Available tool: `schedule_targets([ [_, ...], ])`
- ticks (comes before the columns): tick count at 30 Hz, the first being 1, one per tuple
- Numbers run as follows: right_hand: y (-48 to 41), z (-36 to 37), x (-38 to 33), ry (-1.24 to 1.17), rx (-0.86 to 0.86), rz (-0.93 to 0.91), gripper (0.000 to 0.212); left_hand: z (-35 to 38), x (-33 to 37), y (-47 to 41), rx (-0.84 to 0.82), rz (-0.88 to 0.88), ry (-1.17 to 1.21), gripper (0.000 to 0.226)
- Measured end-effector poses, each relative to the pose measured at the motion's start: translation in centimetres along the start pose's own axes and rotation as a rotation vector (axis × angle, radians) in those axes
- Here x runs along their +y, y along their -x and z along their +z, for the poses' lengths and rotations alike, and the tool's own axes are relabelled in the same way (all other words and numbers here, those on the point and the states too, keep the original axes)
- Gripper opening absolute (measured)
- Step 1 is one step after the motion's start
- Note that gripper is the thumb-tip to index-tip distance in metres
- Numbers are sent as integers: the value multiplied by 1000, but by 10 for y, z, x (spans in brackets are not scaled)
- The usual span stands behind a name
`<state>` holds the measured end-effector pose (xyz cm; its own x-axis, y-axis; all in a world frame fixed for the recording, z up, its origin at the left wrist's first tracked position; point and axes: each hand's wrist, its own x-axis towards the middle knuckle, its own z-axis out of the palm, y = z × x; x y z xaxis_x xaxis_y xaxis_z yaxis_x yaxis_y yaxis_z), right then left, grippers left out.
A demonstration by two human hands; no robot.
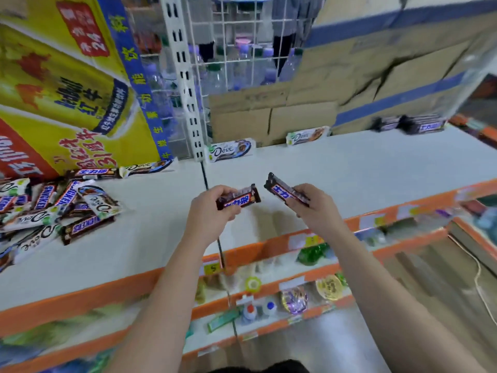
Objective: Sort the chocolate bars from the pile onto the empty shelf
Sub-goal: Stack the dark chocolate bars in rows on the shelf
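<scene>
Holding: left grip (pixel 212 208) pinches a Snickers bar (pixel 239 200), right grip (pixel 314 208) pinches a second bar (pixel 282 191), both above the shelf (pixel 349 170).
Pile (pixel 53 211): many bars lie unsorted, left side.
Back row: Dove bars (pixel 231 150), one Snickers stack (pixel 425 125) placed; task seems early.

Left of the pile (pixel 45 208) beyond the edge; far dark bars (pixel 427 126) blurry

Bright, even light; perhaps motion blur.

You're in a shop: tiered shelves (pixel 349 162) with orange front edges carry price labels (pixel 212 269), a drink poster (pixel 67 84) stands at the left, and bottled water (pixel 243 65) sits behind wire mesh (pixel 228 33).
</scene>
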<state>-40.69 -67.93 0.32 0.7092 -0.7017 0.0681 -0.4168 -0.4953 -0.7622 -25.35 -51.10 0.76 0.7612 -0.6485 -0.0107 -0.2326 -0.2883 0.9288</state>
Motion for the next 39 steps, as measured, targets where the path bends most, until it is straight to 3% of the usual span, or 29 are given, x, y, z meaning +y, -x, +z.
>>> schedule_targets([
  [10,-7,-119,100,191,64,-9,10,147,53,-21,-15,76,-83,9],
  [13,-18,-143,128,207,99,5,11,182,65,-38,-22,150,-200,11],
  [21,-69,-217,204,270,175,43,15,285,101,-105,-84,229,-195,8],
  [29,-136,-284,267,343,189,43,17,367,136,-181,-114,202,-140,6],
  [39,-197,-328,321,284,126,-11,16,439,156,-240,-85,183,-282,19],
])
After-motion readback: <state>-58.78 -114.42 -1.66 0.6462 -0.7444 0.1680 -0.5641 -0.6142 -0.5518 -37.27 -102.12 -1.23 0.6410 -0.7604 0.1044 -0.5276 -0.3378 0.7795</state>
